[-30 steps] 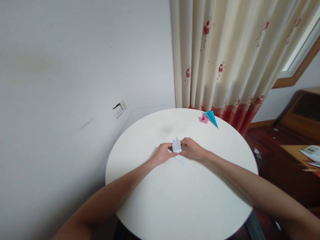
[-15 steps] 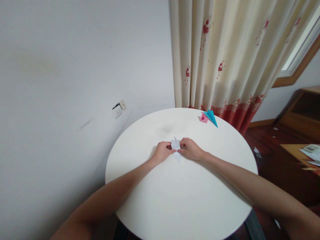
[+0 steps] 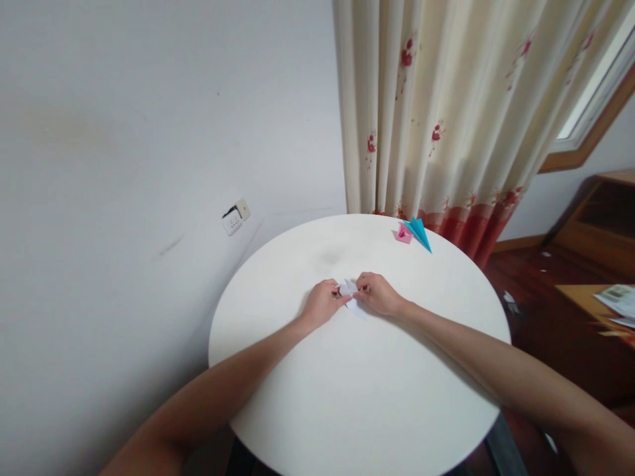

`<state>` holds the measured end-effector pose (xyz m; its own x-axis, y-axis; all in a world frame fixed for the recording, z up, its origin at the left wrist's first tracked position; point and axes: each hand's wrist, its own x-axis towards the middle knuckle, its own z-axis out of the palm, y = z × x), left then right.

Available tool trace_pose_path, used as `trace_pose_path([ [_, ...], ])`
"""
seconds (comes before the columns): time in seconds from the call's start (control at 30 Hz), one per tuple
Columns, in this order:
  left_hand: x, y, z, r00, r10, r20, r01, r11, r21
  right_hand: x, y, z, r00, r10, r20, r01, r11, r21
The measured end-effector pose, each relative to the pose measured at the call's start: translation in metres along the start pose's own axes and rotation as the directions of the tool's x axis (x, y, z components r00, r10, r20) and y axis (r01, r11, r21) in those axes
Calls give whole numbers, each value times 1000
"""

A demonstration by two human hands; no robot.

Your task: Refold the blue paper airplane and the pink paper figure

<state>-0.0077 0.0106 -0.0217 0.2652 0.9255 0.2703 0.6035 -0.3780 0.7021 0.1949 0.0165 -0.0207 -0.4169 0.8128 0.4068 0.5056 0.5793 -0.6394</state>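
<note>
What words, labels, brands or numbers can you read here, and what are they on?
No text is legible.
Papers on the wooden table at right: any print is too small and blurred to read.
Folded white paper in the hands, blue paper plane, pink folded paper: no lettering visible.

Is a round white desk (image 3: 367, 396) with a greyish patch (image 3: 328, 256) toward the back. Carries a blue paper plane (image 3: 419, 235) near the far right edge, just beside a folded pink paper (image 3: 404, 235). Shows folded white paper (image 3: 348, 288) pinched by the hands (image 3: 321, 303) (resting or lifted, unclear).
</note>
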Motion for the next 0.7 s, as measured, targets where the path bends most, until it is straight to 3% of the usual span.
trace_pose_path([
  [0.13,1,7,-4,991,123,42,-129,976,177,2,9,5,997,70,-38,-63,984,170],
  [0.37,4,15,-6,986,154,59,-164,891,423,4,22,14,993,116,-36,-99,945,312],
  [0.57,10,4,0,981,196,14,-192,942,275,8,28,9,988,147,-54,-126,952,278],
  [0.7,34,-3,6,991,128,-35,-119,973,198,16,37,-16,968,206,-142,-175,963,205],
])
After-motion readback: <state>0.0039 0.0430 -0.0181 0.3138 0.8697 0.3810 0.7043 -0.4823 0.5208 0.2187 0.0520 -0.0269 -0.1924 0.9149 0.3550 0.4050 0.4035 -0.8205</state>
